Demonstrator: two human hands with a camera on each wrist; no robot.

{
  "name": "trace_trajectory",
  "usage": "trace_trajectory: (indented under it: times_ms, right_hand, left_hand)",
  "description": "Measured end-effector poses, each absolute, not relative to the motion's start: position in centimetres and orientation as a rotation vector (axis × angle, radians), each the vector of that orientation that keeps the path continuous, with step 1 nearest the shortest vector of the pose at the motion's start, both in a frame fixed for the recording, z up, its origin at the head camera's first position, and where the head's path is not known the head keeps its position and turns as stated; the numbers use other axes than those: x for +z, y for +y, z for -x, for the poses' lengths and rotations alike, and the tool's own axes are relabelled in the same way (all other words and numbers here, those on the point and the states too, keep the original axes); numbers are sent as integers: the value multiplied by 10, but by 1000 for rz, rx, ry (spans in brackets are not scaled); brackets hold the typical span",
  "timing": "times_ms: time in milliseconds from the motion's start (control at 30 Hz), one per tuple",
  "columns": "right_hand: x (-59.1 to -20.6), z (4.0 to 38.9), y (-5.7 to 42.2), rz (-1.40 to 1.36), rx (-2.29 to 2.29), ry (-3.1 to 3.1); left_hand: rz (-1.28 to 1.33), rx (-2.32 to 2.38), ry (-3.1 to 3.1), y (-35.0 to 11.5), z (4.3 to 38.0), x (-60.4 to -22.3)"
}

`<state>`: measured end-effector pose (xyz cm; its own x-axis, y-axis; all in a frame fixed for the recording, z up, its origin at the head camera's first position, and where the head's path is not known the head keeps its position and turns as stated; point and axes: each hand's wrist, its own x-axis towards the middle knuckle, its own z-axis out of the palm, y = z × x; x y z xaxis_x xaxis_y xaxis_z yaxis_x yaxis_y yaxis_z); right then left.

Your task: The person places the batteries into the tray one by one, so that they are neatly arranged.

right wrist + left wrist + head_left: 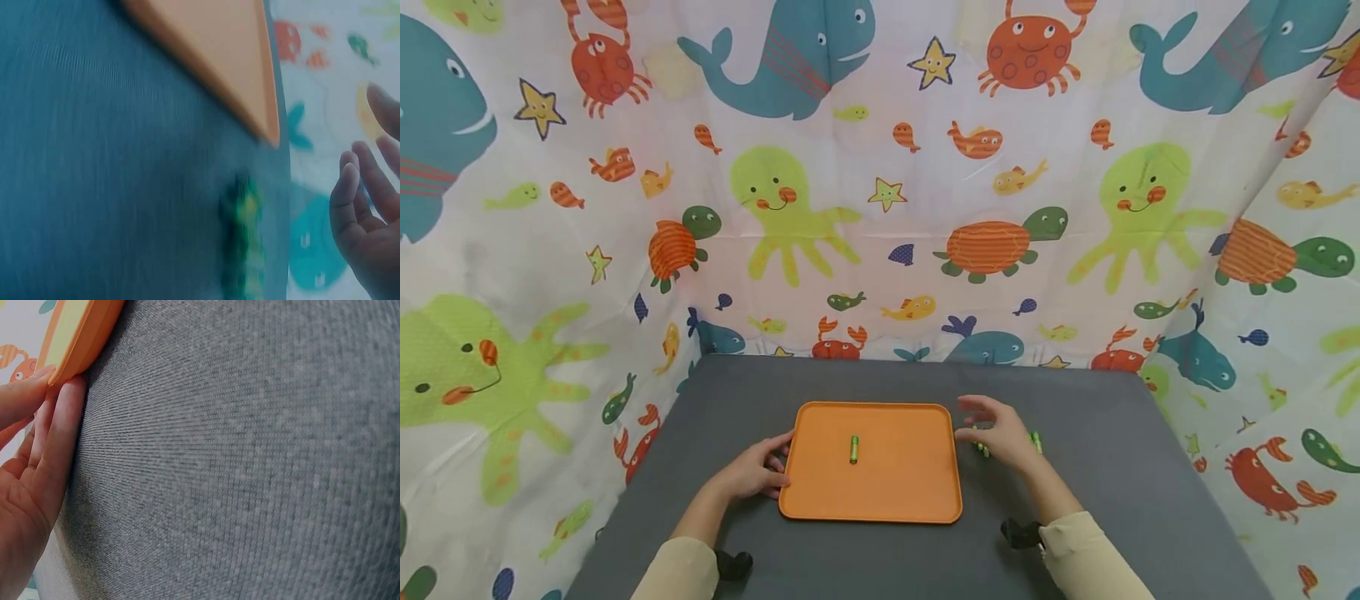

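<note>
An orange tray [917, 483] lies in the middle of the grey table. Near its centre is a small green cylinder [853, 450], which looks like a battery. At the tray's left edge my left hand [752, 468] pinches the rim, thumb above and fingers below, as the left wrist view shows at the tray corner [94, 337]. My right hand [1000, 432] hovers just past the tray's right edge with relaxed, spread fingers and nothing in them. Several similar green pieces [1036, 442] lie on the table beneath it, partly hidden; they are blurred [247, 237] in the right wrist view.
The grey table [760, 383] ends at the back and sides against a white curtain [865, 300] printed with sea animals. Dark straps [733, 567] circle both wrists below light sleeves.
</note>
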<state>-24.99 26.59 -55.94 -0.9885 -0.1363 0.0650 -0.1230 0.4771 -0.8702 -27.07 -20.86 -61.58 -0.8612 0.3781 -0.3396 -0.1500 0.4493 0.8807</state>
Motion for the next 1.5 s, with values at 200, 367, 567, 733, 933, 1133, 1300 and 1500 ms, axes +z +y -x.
trace_trajectory:
  times_ms: [200, 367, 567, 733, 933, 1133, 1300, 1500]
  right_hand:
    - [-560, 244, 320, 175, -1410, 2771]
    - [-567, 239, 361, 68, -1280, 2804]
    - [-584, 233, 393, 7, -1166, 2794]
    - [-595, 228, 401, -49, -1162, 2744]
    - [-602, 228, 401, -49, -1172, 2762]
    - [-605, 234, 401, 13, -1105, 2819]
    - [-609, 236, 400, 6, -1060, 2860]
    - [-609, 234, 400, -55, -1091, 2854]
  left_hand:
    - [-195, 1422, 2220, -208, 271, -617]
    - [-173, 1421, 2222, -207, 272, -618]
    - [-159, 1416, 2222, -206, 272, -616]
    - [-159, 1412, 2223, -207, 273, -614]
    - [-148, 1422, 2216, -207, 274, -617]
    - [-161, 1423, 2217, -207, 272, -618]
    - [-171, 1422, 2224, -207, 269, -618]
    - [-182, 1428, 2228, -206, 268, -617]
